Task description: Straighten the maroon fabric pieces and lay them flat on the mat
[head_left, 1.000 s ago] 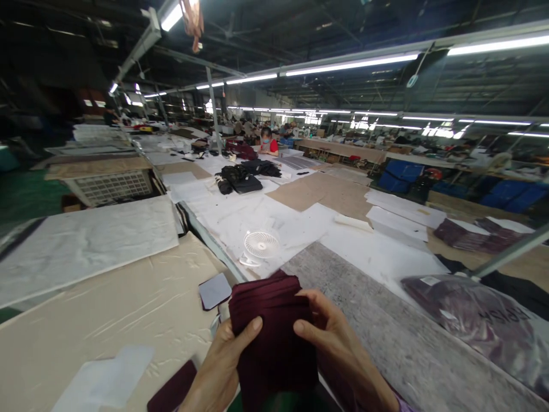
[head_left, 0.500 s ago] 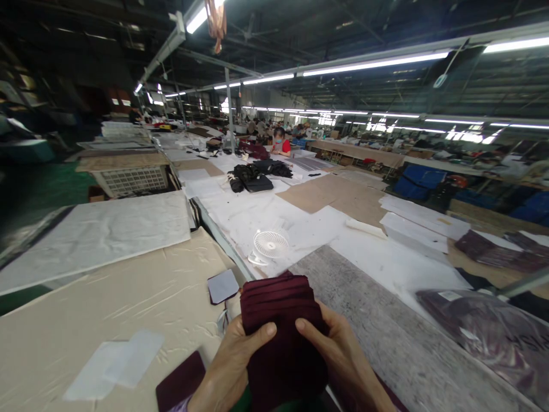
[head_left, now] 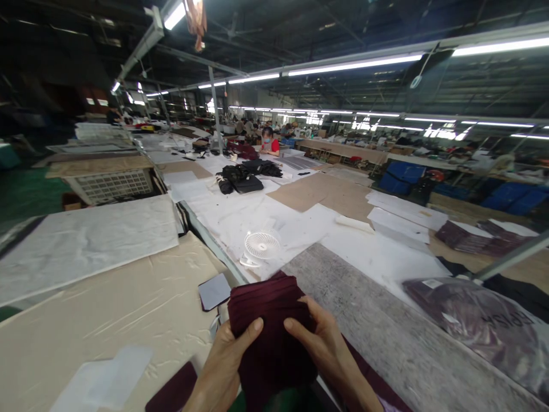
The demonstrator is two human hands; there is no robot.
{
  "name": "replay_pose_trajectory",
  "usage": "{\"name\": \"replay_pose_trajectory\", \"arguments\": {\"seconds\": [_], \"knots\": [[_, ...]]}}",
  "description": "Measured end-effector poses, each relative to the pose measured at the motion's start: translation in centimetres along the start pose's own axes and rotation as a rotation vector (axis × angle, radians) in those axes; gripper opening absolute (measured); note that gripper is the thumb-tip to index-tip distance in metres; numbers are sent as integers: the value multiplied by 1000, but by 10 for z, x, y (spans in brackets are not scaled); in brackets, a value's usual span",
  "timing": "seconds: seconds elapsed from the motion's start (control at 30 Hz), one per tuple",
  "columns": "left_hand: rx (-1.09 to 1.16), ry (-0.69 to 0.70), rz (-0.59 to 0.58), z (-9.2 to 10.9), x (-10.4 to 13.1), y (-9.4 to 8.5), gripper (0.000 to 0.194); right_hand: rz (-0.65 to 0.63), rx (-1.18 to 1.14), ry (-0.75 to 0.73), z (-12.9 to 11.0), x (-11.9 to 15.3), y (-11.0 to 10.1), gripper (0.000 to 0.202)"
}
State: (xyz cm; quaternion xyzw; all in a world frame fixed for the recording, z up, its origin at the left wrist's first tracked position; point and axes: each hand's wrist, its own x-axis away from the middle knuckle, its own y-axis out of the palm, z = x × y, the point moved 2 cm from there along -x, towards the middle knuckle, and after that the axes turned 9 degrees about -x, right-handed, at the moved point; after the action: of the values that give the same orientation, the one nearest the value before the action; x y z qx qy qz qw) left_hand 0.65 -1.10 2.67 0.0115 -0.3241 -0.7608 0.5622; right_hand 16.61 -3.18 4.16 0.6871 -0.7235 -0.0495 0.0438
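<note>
A thick stack of dark maroon fabric pieces (head_left: 272, 343) is held up in front of me, its top edges fanned in layers. My left hand (head_left: 227, 357) grips its left side, thumb lying across the front. On the right side my right hand (head_left: 323, 337) holds it the same way, thumb on the front and fingers at the edge behind. Left of the stack, a grey-topped pile of cut pieces (head_left: 215, 292) sits at the edge of the cream cloth. Another maroon piece (head_left: 174, 389) lies near my left forearm.
White translucent sheets (head_left: 103, 377) rest on the cream cloth (head_left: 128, 297). A small white fan (head_left: 262, 246) stands on the white table ahead, with black garments (head_left: 240, 177) beyond. A plastic-bagged bundle (head_left: 476, 320) lies at right. A person in red (head_left: 270, 146) is farther back.
The view has turned slightly to the right, so surroundings shift left. My right fingers have moved up a little along the stack's edge; both hands still hold it.
</note>
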Motion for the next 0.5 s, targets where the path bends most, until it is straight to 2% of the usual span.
{"name": "replay_pose_trajectory", "arguments": {"seconds": [0.1, 0.17, 0.33, 0.5], "knots": [[-18, 3, 20, -2, -1, -3, 35, -10, -79, -33, 1, -1, -3, 47], [-41, 2, 40, -2, -1, -5, 41, -49, -139, -37, 2, -2, -5, 54], [-59, -78, 128, -2, -3, -5, 56, 31, -172, 36, 6, 0, -12, 52], [-148, -170, 220, -9, -12, -11, 66, 8, -271, 88, 10, 4, -14, 42]]}}
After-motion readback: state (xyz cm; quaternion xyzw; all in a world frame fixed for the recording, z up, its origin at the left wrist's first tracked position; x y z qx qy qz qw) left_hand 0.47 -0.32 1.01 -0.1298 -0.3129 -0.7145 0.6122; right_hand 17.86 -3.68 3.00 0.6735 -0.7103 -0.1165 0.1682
